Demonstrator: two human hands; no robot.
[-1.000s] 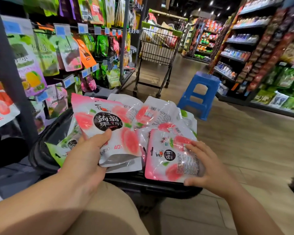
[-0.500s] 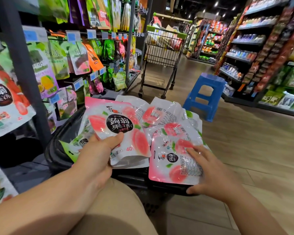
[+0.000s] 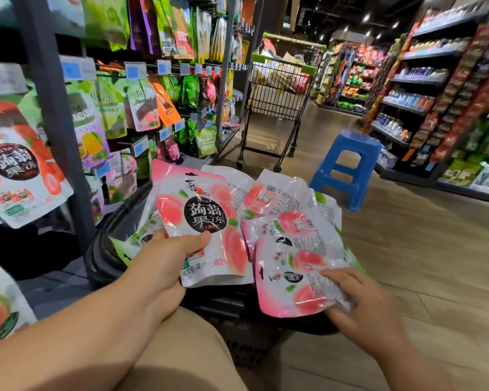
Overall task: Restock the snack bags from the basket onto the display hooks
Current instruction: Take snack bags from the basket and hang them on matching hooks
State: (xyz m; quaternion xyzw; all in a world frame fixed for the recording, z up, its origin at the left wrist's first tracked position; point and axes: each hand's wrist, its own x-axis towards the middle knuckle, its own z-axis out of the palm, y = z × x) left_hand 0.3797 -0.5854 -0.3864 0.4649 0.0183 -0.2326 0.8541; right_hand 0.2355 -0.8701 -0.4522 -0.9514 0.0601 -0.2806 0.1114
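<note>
Left hand (image 3: 164, 261): grips the upright bag (image 3: 201, 221), thumb curled across its printed front, the other fingers hidden behind it.
Upright bag: pink and white with peach pictures and a dark round label, face to the camera, raised just above the basket (image 3: 108, 249).
Right hand (image 3: 362, 303): holds the flat bag (image 3: 291, 280) at its near right corner, fingers spread on top and thumb tucked at the lower edge.
Flat bag: same peach print, lying tilted on the pile at the basket's near right side, hanging over the rim.
Pile (image 3: 277, 193): more peach bags lying loose in the basket, overlapping, several showing their white backs (a few green ones peek out at the left edge).
Basket: black, on the floor just past the person's tan knee (image 3: 181, 356), beside the rack.
Rack (image 3: 54, 122): grey post at left with hooks (image 3: 153, 66) carrying blue tags and hanging bags in green, orange and purple.
Hung bag (image 3: 20, 170): a red-fruit bag with the same dark label, close at far left.
Aisle: a cart (image 3: 280, 91) stands beyond the basket, a blue stool (image 3: 347, 165) to its right, and stocked shelves (image 3: 424, 80) along the right side.
</note>
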